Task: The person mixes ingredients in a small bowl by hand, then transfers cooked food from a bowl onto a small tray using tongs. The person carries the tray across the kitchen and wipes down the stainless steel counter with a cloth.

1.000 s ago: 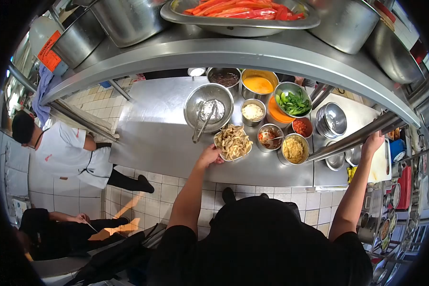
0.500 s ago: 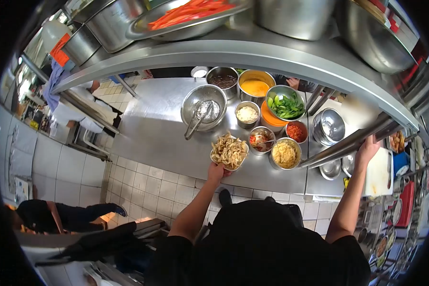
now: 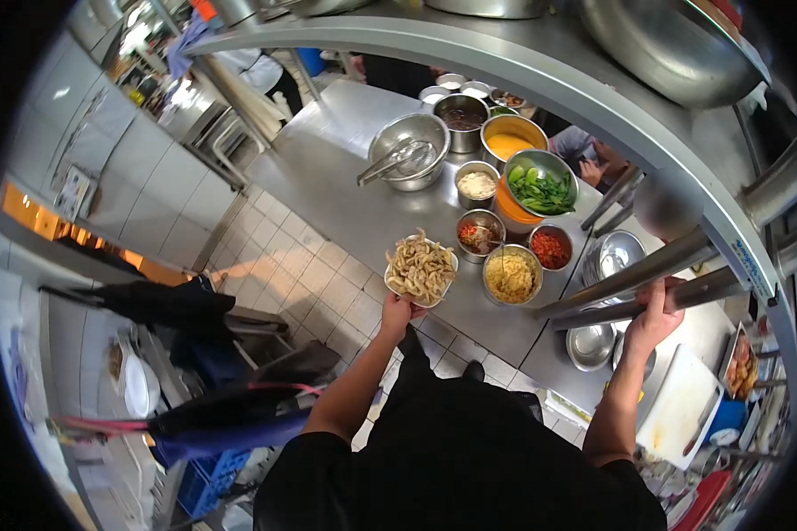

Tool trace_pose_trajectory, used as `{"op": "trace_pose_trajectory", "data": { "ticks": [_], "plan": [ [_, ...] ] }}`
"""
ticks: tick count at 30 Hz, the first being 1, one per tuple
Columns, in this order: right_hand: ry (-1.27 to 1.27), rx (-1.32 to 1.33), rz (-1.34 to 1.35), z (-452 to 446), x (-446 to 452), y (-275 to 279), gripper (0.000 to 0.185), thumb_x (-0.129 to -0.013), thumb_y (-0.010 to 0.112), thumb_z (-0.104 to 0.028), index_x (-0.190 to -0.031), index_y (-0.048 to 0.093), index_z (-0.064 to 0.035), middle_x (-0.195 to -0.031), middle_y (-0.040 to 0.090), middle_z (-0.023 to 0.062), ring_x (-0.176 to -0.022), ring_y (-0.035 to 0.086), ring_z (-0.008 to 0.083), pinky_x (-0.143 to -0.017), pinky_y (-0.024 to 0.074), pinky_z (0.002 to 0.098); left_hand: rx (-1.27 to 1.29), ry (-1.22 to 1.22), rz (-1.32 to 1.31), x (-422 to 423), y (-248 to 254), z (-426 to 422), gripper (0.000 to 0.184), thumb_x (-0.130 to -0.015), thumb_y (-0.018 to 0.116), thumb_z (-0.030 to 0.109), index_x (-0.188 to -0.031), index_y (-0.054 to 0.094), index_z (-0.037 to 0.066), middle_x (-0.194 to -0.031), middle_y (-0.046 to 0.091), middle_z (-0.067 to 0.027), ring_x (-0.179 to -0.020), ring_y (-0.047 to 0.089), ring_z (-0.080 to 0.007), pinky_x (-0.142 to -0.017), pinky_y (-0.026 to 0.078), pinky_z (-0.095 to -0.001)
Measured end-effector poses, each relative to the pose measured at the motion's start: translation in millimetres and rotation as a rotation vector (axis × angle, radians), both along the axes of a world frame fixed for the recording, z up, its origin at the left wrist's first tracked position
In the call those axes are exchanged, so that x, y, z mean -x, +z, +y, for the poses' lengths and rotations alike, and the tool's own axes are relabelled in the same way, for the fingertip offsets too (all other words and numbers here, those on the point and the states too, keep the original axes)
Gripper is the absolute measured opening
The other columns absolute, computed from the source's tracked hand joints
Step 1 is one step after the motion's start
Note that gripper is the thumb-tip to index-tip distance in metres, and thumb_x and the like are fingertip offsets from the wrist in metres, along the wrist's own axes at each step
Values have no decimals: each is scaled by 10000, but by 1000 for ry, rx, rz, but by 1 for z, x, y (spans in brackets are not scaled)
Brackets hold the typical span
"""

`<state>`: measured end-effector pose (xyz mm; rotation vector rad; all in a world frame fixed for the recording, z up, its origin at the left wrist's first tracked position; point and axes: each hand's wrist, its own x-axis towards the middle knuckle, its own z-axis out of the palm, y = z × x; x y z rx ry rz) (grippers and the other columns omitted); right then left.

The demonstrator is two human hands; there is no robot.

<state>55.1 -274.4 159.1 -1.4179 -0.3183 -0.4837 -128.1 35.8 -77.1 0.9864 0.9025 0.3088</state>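
Observation:
My left hand [image 3: 398,313] grips the near rim of a pale container heaped with brownish strips [image 3: 421,268], held over the front edge of the steel table [image 3: 323,190]. My right hand [image 3: 653,319] is wrapped round a metal rail [image 3: 611,312] at the right. Beyond the container stand a steel bowl with tongs [image 3: 409,152], a pot of chopped red and brown food [image 3: 480,234] and a pot of yellow minced food [image 3: 511,274]. Green vegetables [image 3: 540,188] fill a bowl resting over an orange container [image 3: 512,212].
An overhead steel shelf [image 3: 522,55] arches across the top, with a large bowl [image 3: 669,57] on it. A white cutting board [image 3: 680,407] lies at the right. Across the table is a person's hand [image 3: 591,171]. Hanging dark cloths [image 3: 164,305] and a blue crate [image 3: 211,478] are at the left.
The view has turned and shifted, bringing the left-hand wall, cloths and crate into sight. My left hand still holds the container, and my right hand remains on the rail.

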Motion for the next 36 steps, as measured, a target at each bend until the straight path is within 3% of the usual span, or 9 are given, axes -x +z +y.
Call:
{"op": "trace_pose_trajectory", "data": {
  "ticks": [5, 7, 8, 11, 14, 18, 25, 33, 36],
  "plan": [
    [27, 15, -4, 4, 12, 8, 111, -842, 562, -78, -778, 514, -2, -742, 519, 64, -639, 475, 119, -615, 387, 232, -22, 100, -34, 21, 18, -10, 236, -864, 427, 66, -1097, 457, 62, -871, 607, -99, -666, 618, -165, -568, 550, -278],
    [-98, -37, -135, 8, 16, 5, 348, -838, 549, -71, -1129, 382, 19, -1032, 482, 108, -948, 463, 171, -867, 352, 290, -18, 120, 12, 33, 11, -3, 237, -864, 437, 70, -1100, 452, 55, -861, 604, -98, -658, 617, -166, -566, 550, -276],
    [-256, 14, -188, -4, 14, -11, 427, -822, 543, -48, -1185, 326, 9, -1084, 472, 131, -976, 468, 189, -892, 355, 312, -21, 142, 7, 38, 14, 1, 237, -864, 437, 70, -1100, 452, 55, -861, 604, -98, -658, 617, -166, -566, 550, -276],
    [-383, 19, -714, 4, 21, 6, 433, -774, 534, -22, -1156, 338, 37, -1184, 417, 211, -1118, 420, 316, -1009, 278, 430, 1, 182, 7, 53, 16, 16, 236, -865, 442, 77, -1100, 450, 52, -856, 604, -98, -652, 615, -167, -564, 549, -276],
    [-350, 88, -884, 30, 32, 18, 405, -800, 554, -62, -1142, 359, 34, -1180, 442, 218, -1134, 414, 308, -1027, 258, 435, -26, 208, 14, 68, 20, 40, 241, -862, 432, 73, -1101, 452, 45, -864, 607, -102, -659, 619, -171, -561, 546, -278],
    [3, 273, -675, 108, 73, -3, 372, -811, 539, -115, -1127, 351, -55, -1171, 374, 159, -1137, 353, 311, -1009, 236, 458, -38, 228, -38, 86, 20, 88, 239, -854, 432, 70, -1090, 462, 42, -867, 611, -101, -655, 619, -170, -559, 544, -280],
    [487, 393, -257, 292, 140, -26, 158, -764, 586, -39, -889, 491, -16, -980, 473, 135, -933, 458, 235, -857, 347, 336, -20, 150, -107, 114, 18, 213, 237, -840, 423, 62, -1069, 479, 42, -832, 627, -101, -655, 635, -192, -584, 550, -308],
    [622, 432, -127, 440, 164, -64, 138, -770, 576, -16, -887, 503, -30, -921, 490, 90, -858, 481, 184, -789, 384, 280, 12, 166, -135, 142, 31, 367, 233, -889, 393, 86, -1112, 417, 24, -840, 613, -141, -634, 635, -224, -548, 550, -309],
    [748, 350, 193, 491, 162, -102, 106, -808, 556, -13, -896, 503, -36, -887, 505, 42, -825, 488, 102, -750, 408, 236, 15, 221, -141, 152, 32, 424, 231, -883, 407, 90, -1098, 415, 4, -812, 611, -143, -620, 634, -224, -545, 551, -305]
  ]
}}
